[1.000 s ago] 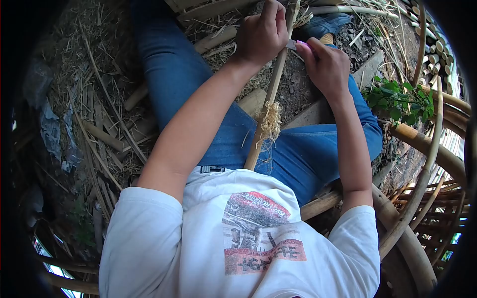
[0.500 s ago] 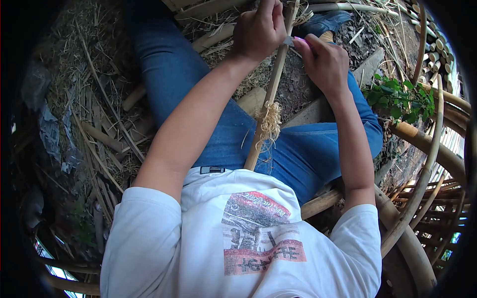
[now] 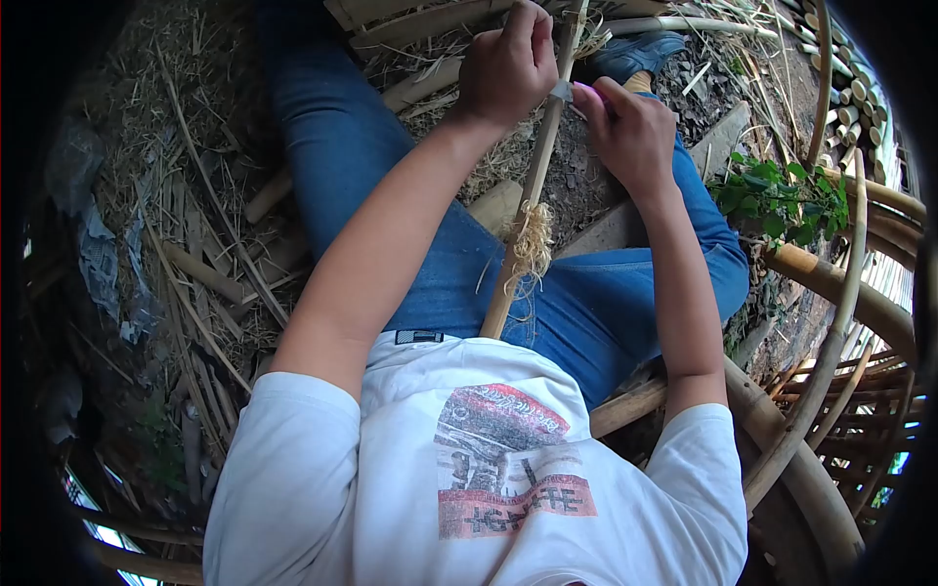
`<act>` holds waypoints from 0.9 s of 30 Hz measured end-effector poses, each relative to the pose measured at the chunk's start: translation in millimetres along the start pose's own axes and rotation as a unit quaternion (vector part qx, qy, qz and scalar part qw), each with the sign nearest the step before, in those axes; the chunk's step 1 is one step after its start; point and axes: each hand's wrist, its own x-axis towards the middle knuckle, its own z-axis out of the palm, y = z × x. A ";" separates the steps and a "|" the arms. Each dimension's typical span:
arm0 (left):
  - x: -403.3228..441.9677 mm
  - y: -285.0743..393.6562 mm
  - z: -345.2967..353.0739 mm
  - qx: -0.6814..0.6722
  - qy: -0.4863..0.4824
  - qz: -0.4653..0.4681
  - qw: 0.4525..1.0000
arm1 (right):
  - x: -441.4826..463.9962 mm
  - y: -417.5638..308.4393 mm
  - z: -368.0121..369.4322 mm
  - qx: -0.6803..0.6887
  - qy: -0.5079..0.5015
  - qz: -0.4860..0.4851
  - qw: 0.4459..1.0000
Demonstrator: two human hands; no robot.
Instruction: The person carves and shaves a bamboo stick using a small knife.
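A long bamboo strip (image 3: 535, 176) runs from my waist up between my legs to the top of the view. Curly shavings (image 3: 532, 241) cling to it about halfway along. My right hand (image 3: 630, 122) is closed on a small knife with a pink handle (image 3: 589, 96); its blade (image 3: 562, 90) lies against the strip. Just left of the strip, my left hand (image 3: 506, 68) is closed with its fingers pinched together. What those fingers hold, if anything, I cannot make out.
Bent bamboo poles (image 3: 831, 352) curve along the right side, beside a leafy green plant (image 3: 782, 198). Cut bamboo pieces (image 3: 852, 117) are stacked at the upper right. Straw and plastic scraps (image 3: 98, 259) litter the ground at the left.
My right hand has shifted slightly left and down with the knife. My left hand has moved slightly left since a second ago. The strip and its shavings have stayed nearly in place.
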 end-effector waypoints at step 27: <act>-48.7 16.0 -30.9 -0.031 -0.016 -0.001 0.999 | -43.6 -41.5 -18.2 0.045 -0.065 0.043 0.996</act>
